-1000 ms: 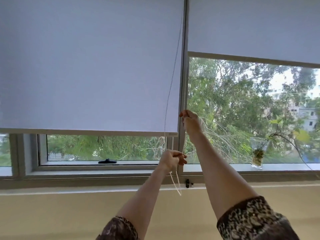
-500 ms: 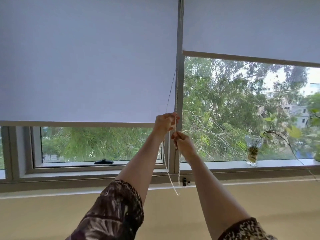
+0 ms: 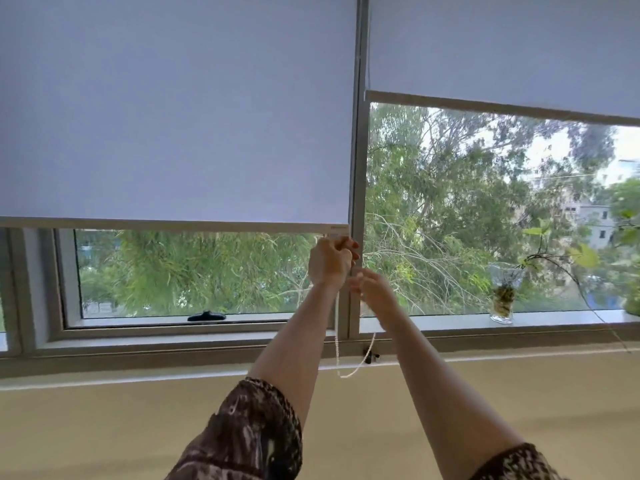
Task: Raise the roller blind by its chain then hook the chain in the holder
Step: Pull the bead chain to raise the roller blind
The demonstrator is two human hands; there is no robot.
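Roller blind (image 3: pixel 173 109) covers most of the left window, its bottom bar hanging a little above the sill so that a strip of glass shows below it. Its bead chain (image 3: pixel 336 341) hangs at the blind's right edge, beside the window frame post (image 3: pixel 355 168), and its loop dangles down to the sill, close to the small dark chain holder (image 3: pixel 370 358) fixed on the ledge; the chain is not hooked in it.

Left hand (image 3: pixel 329 261) is just under the corner of the bottom bar, fingers (image 3: pixel 349 245) curled tight into a fist around the chain, which drops from below the wrist. Right hand (image 3: pixel 374 294) is lower and just beside the left, blurred; its fingers look loosely curled near the other strand, but I cannot tell whether they grip it.

A second blind (image 3: pixel 502 46) on the right is drawn up higher, and a glass vase (image 3: pixel 504 299) with a trailing plant stands on the sill.
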